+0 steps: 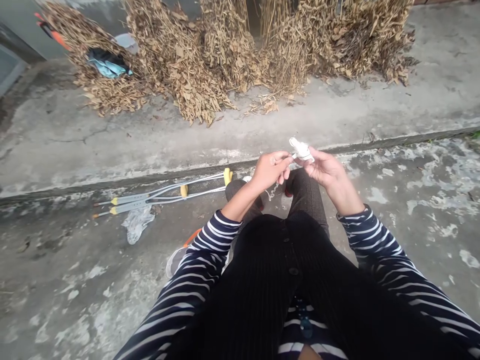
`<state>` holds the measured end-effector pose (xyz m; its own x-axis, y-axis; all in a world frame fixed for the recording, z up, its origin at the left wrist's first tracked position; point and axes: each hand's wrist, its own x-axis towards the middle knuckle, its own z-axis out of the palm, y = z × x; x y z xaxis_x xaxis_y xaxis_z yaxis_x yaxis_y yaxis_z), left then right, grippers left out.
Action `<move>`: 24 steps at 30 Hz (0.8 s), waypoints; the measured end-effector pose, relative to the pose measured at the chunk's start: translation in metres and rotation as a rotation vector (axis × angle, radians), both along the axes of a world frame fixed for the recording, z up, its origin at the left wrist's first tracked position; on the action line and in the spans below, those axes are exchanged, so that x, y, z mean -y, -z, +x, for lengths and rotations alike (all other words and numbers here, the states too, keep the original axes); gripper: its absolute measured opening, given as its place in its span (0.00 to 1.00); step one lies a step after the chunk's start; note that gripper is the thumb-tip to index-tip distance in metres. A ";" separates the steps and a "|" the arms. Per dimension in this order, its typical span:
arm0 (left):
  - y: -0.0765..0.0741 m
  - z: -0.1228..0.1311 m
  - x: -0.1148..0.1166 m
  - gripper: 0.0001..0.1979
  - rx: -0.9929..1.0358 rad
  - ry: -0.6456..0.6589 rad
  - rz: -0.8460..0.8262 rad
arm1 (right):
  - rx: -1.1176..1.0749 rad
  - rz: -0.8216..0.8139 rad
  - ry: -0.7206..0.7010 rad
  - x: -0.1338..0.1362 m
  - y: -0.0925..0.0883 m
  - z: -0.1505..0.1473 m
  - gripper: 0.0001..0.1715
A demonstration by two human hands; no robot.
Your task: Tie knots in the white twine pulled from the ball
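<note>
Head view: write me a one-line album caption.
Left hand and right hand hold a small white item, crutches lying on the ground to the left.

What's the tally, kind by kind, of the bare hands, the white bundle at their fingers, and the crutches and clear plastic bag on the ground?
Hands, left hand and right hand: 2
White bundle: 1
Crutches: 2
Clear plastic bag: 1
Total: 6

left hand (270, 171) pinching, knuckles up, fingers pointing right | right hand (325, 169) half-curled, fingers pointing left | left arm (183, 280) slanting far right | right arm (386, 260) slanting far left | 2 wrists (245, 198) bare
</note>
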<state>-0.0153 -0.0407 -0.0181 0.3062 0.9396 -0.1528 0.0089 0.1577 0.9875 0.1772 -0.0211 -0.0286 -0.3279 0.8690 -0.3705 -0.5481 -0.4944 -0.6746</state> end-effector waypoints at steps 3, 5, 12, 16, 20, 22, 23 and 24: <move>-0.002 -0.001 0.002 0.13 0.051 0.012 -0.012 | -0.044 -0.017 -0.013 0.002 -0.001 -0.002 0.11; -0.003 -0.002 0.004 0.17 0.094 0.018 -0.031 | -0.082 -0.047 -0.003 0.003 -0.002 -0.003 0.11; 0.003 0.000 0.006 0.20 0.101 -0.007 -0.040 | -0.067 -0.009 -0.010 0.007 0.005 -0.005 0.12; 0.007 0.002 0.007 0.17 0.012 -0.027 0.013 | -0.037 0.018 -0.001 0.008 0.008 -0.005 0.13; 0.008 0.002 0.007 0.13 -0.043 -0.021 0.011 | -0.045 -0.003 0.024 0.011 0.007 -0.008 0.11; 0.009 0.001 0.006 0.14 -0.048 -0.023 0.001 | -0.035 0.002 0.045 0.014 0.004 -0.010 0.09; 0.010 0.001 0.006 0.15 -0.056 -0.020 0.014 | -0.016 0.012 0.054 0.015 0.003 -0.011 0.08; 0.011 0.000 0.006 0.16 -0.071 -0.012 0.041 | 0.009 0.023 0.061 0.016 0.002 -0.012 0.07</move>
<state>-0.0151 -0.0469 -0.0289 0.2844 0.9491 -0.1351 0.0771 0.1178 0.9900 0.1651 -0.0367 -0.0301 -0.2710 0.8956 -0.3527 -0.5706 -0.4446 -0.6905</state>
